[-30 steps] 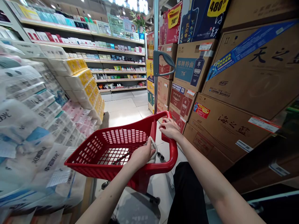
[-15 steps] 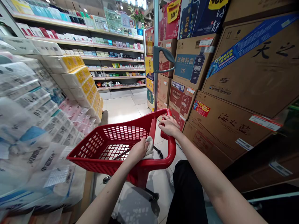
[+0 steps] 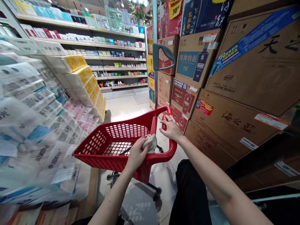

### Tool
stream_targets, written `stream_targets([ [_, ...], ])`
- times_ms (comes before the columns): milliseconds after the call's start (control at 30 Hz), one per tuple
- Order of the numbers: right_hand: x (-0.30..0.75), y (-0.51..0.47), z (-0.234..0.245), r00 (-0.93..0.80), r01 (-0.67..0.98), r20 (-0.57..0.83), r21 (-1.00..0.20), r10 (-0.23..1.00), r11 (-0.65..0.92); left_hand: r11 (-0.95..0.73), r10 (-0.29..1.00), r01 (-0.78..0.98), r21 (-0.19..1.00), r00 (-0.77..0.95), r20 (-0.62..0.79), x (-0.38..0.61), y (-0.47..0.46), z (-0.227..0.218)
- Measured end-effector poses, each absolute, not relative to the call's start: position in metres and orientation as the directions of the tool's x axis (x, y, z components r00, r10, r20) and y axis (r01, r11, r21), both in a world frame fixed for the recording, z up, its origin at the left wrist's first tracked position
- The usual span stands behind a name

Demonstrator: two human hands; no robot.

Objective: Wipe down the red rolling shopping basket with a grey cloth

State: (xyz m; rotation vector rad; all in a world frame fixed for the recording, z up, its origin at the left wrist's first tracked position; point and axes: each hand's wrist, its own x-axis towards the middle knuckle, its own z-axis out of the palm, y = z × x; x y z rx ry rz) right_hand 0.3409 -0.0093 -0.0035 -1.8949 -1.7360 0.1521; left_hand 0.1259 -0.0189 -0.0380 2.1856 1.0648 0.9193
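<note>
A red plastic shopping cart (image 3: 110, 161) with a perforated basket stands in front of me on wheels. My left hand (image 3: 137, 152) is closed on a pale grey cloth (image 3: 152, 143) at the near rim of the basket, by the handle end. My right hand (image 3: 171, 127) is wrapped round the red handle bar (image 3: 172, 145) at its far right part, fingers curled over it. The inside of the basket shows only its grid floor and walls.
Stacked cartons (image 3: 246, 122) rise close on the right. Tissue packs (image 3: 75, 65) and bagged paper goods (image 3: 47, 150) crowd the left. A vertical post with a grey pull handle (image 3: 173, 59) stands beyond the cart. Stocked shelves (image 3: 122, 56) line the back; tiled floor (image 3: 126, 101) lies between.
My left hand has lifted slightly with the cloth, which is now bunched higher at the rim. My right hand has settled more fully over the handle bar. The view has shifted a little.
</note>
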Motion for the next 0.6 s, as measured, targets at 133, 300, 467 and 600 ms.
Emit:
stream_targets([
  [133,0.339,-0.012,-0.004,0.163,0.882,0.238,-0.47,0.957,-0.033,-0.608,0.724,0.27,0.747,0.574,0.382,0.121,-0.028,-0.039],
  [300,0.341,-0.006,-0.004,0.15,0.891,0.248,-0.454,0.957,-0.022,-0.729,0.649,0.209,0.652,0.514,0.562,0.104,-0.052,-0.04],
  [467,0.335,-0.003,-0.005,0.142,0.897,0.26,-0.441,0.955,-0.013,-0.796,0.605,0.363,0.484,0.499,0.62,0.085,-0.062,-0.038],
  [600,0.329,-0.002,-0.007,0.154,0.899,0.262,-0.437,0.953,-0.025,-0.863,0.499,0.448,0.233,0.687,0.529,0.101,-0.059,-0.049],
])
